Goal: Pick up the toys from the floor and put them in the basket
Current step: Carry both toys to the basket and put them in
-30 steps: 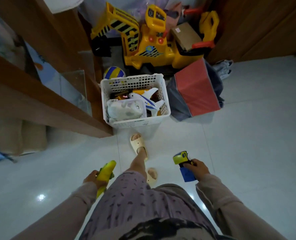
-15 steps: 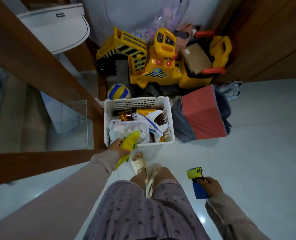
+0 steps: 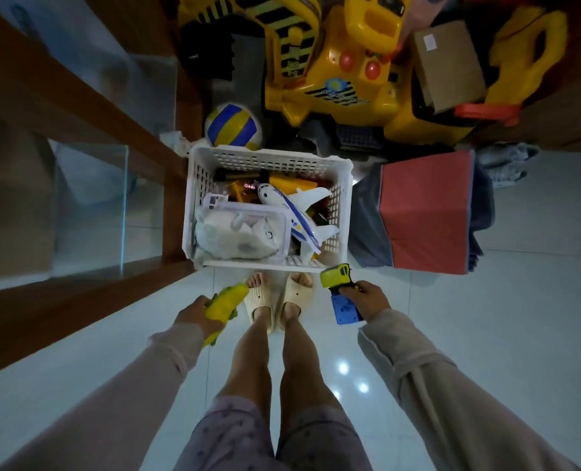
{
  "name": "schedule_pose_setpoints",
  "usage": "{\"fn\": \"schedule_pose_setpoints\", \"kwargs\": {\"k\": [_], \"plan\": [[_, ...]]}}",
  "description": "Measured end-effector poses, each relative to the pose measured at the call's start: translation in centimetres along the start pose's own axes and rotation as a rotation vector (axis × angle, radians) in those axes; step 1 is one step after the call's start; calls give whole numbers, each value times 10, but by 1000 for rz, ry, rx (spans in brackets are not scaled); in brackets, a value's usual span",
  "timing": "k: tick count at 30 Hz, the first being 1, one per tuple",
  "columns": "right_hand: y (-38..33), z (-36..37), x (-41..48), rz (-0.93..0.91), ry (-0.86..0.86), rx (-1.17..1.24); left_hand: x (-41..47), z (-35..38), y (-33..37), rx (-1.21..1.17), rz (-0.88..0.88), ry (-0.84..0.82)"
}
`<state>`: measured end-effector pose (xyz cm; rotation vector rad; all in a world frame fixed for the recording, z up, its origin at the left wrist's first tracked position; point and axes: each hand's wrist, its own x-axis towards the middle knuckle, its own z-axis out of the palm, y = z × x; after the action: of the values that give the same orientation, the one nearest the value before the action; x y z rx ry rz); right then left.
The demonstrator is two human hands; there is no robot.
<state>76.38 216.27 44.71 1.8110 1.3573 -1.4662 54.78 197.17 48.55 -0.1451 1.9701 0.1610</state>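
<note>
A white slatted basket (image 3: 265, 157) stands on the floor just ahead of my feet. It holds a white and blue toy plane (image 3: 299, 212), a clear bag of white things (image 3: 241, 229) and other toys. My left hand (image 3: 194, 312) grips a yellow toy (image 3: 224, 305) below the basket's near left corner. My right hand (image 3: 367, 299) grips a yellow and blue toy truck (image 3: 338, 294) beside the basket's near right corner. Both toys are outside the basket.
A wooden and glass cabinet (image 3: 88, 137) runs along the left. Behind the basket lie a blue and yellow ball (image 3: 233, 125) and a big yellow ride-on digger (image 3: 343, 69). A red and grey fabric box (image 3: 425, 209) stands right of the basket. Shiny white floor tiles (image 3: 520, 317) spread to the right.
I have stepped up to the basket and both feet stand together. My left hand has dropped back from the basket rim with the yellow toy; my right hand has risen toward the basket.
</note>
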Motion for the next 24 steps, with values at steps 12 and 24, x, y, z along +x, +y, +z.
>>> {"fn": "schedule_pose_setpoints", "kwargs": {"k": [12, 24], "plan": [[-11, 67, 162, 24, -29, 94, 149, 65, 48, 335, 240, -137], [-40, 156, 269, -15, 142, 267, 268, 99, 82, 618, 458, -158]]}}
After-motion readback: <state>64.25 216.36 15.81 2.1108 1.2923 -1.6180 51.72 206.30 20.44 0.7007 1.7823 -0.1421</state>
